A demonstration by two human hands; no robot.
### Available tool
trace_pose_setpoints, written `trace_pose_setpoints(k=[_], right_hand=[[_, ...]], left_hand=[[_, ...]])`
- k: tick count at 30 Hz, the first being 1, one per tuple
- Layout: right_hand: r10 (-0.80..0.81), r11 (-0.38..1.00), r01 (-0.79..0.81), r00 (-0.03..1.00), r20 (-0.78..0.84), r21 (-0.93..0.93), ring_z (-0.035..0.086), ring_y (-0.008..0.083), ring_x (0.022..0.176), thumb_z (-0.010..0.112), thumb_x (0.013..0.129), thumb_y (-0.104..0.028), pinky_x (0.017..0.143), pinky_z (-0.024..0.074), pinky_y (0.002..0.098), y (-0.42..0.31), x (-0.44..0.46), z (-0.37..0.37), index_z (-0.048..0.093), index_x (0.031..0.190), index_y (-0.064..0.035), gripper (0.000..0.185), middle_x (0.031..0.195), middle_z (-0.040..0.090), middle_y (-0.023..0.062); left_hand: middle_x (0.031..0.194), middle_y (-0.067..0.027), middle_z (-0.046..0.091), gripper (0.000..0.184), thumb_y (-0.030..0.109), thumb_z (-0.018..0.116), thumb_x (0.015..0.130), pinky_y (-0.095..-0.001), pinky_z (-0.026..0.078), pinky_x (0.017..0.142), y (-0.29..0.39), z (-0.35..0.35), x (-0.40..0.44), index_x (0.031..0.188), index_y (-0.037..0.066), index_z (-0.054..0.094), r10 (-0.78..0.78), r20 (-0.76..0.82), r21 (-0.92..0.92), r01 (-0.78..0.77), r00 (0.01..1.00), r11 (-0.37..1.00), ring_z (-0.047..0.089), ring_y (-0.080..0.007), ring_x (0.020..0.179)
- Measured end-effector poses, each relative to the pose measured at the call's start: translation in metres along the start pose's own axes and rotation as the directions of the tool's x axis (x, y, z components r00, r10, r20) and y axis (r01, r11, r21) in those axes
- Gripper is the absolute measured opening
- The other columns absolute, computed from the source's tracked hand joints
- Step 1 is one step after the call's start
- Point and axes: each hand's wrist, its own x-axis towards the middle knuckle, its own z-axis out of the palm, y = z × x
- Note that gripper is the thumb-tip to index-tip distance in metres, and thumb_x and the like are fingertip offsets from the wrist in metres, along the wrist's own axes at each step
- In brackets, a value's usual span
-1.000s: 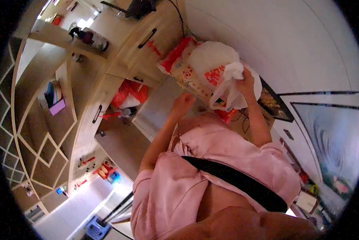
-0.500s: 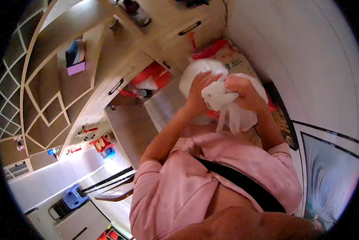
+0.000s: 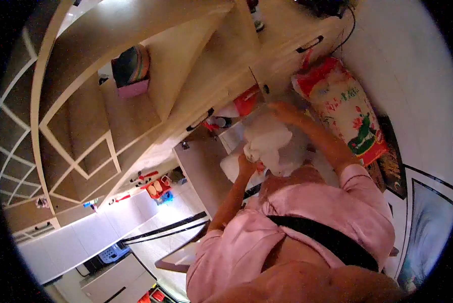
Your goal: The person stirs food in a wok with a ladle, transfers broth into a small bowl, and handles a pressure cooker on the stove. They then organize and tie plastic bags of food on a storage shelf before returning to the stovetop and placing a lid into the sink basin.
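Observation:
My left hand (image 3: 246,165) is closed around the knotted neck of a white plastic bag (image 3: 268,136), which hangs in front of my body, low by the cabinet. What the bag contains cannot be made out. My right hand (image 3: 288,113) is off the bag and reaches forward beside the edge of a wooden cabinet door (image 3: 236,103). Its fingers look stretched out, a little blurred, with nothing visible in them; whether they touch the door I cannot tell.
A large printed red-and-white sack (image 3: 345,108) lies against the wall at right. Left of my hands, the cabinet opening shows a red item (image 3: 246,101) and a bottle (image 3: 220,122). Curved shelves (image 3: 135,111) rise at left, holding a pink box (image 3: 133,88).
My right hand has let go of the bag and moved forward to the cabinet. My left hand has lowered the bag to the left. The view has turned, and the printed sack is now uncovered.

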Motion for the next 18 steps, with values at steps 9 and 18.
trace_pose_setpoints(k=[9,18], right_hand=[[0.259,0.778,-0.341,0.939,-0.225,-0.527,0.063,0.0311,0.081,0.059,0.078,-0.016,0.066,0.0503,0.0423,0.040,0.134,0.030,0.054,0.118,-0.0049,0.042,0.090,0.064,0.0161],[0.154,0.546,-0.236,0.971,-0.181,-0.804,0.065,0.0272,0.058,0.058,0.077,-0.010,0.046,0.0514,0.0393,0.084,0.041,0.052,0.048,0.123,-0.0008,0.048,0.069,0.065,0.0148]], left_hand=[[0.119,-0.0132,0.054,0.050,0.002,0.063,0.078,-0.0321,0.043,0.088,-0.195,-0.042,0.030,0.124,0.001,0.043,0.058,-0.109,0.318,-0.020,0.992,0.948,0.054,-0.0207,0.106],[0.119,-0.0172,0.054,0.037,0.010,0.057,0.086,-0.0358,0.040,0.091,-0.116,-0.037,0.111,0.120,-0.003,0.047,-0.283,-0.371,-0.151,0.243,0.884,0.958,0.051,-0.0277,0.110]])
